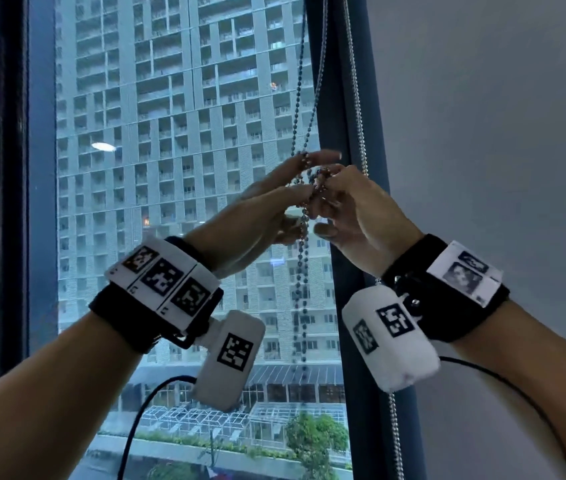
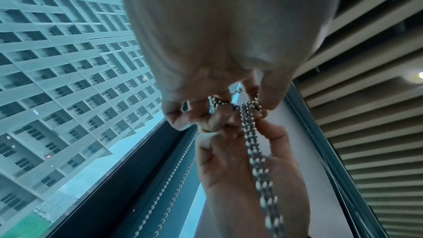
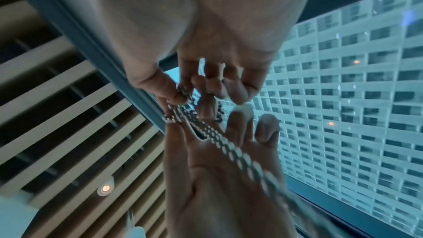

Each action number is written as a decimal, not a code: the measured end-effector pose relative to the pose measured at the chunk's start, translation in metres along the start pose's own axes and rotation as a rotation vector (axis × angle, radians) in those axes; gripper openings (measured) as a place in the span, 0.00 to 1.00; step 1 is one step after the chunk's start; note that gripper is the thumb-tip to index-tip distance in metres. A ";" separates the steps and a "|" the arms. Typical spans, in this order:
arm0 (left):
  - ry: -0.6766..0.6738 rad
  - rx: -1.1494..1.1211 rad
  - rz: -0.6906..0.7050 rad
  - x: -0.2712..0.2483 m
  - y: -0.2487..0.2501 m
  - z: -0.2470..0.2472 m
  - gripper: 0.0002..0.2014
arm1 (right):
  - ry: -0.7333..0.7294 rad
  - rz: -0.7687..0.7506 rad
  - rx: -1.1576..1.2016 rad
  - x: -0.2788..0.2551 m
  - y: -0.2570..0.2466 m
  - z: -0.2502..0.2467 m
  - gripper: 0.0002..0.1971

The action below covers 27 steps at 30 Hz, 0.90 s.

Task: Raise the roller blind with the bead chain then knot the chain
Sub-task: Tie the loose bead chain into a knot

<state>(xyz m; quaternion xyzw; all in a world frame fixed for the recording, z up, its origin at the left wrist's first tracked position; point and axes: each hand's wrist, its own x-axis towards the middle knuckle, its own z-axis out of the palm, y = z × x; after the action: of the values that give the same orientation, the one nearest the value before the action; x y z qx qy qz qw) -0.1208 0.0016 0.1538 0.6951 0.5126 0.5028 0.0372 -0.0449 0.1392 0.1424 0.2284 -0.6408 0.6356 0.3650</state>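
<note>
We are knotting: both hands, left [image 1: 276, 199] and right [image 1: 347, 202], pinch the chain [image 1: 304, 244]; next, we judge, cinch its loop.

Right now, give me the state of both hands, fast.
Left hand: fingers mostly extended, bead chain looped over the fingertips, thumb pinching it.
Right hand: fingers curled, pinching the bead chain at the forming knot.

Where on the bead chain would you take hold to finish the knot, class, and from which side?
Grip the bead chain just below the tangle, where its doubled strands hang straight and free. Come from the room side with a fingertip pinch; the left hand and right hand already crowd the loop above.
</note>
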 end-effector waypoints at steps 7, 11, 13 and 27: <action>-0.010 0.016 -0.069 -0.008 -0.003 -0.002 0.12 | -0.227 0.058 0.046 -0.005 0.004 -0.006 0.17; 0.024 -0.035 -0.091 -0.010 -0.009 -0.006 0.15 | -0.069 -0.039 -0.321 -0.008 0.004 -0.001 0.17; 0.048 -0.064 -0.084 -0.010 -0.013 -0.006 0.12 | -0.001 -0.166 -0.600 -0.010 0.002 -0.002 0.16; 0.334 -0.392 -0.156 -0.012 -0.016 -0.018 0.14 | -0.086 0.046 0.331 -0.028 -0.012 -0.022 0.09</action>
<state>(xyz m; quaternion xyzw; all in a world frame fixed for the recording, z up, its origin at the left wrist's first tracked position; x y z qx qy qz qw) -0.1446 -0.0080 0.1456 0.5403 0.4565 0.6957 0.1249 -0.0144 0.1547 0.1277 0.2977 -0.5474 0.7304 0.2798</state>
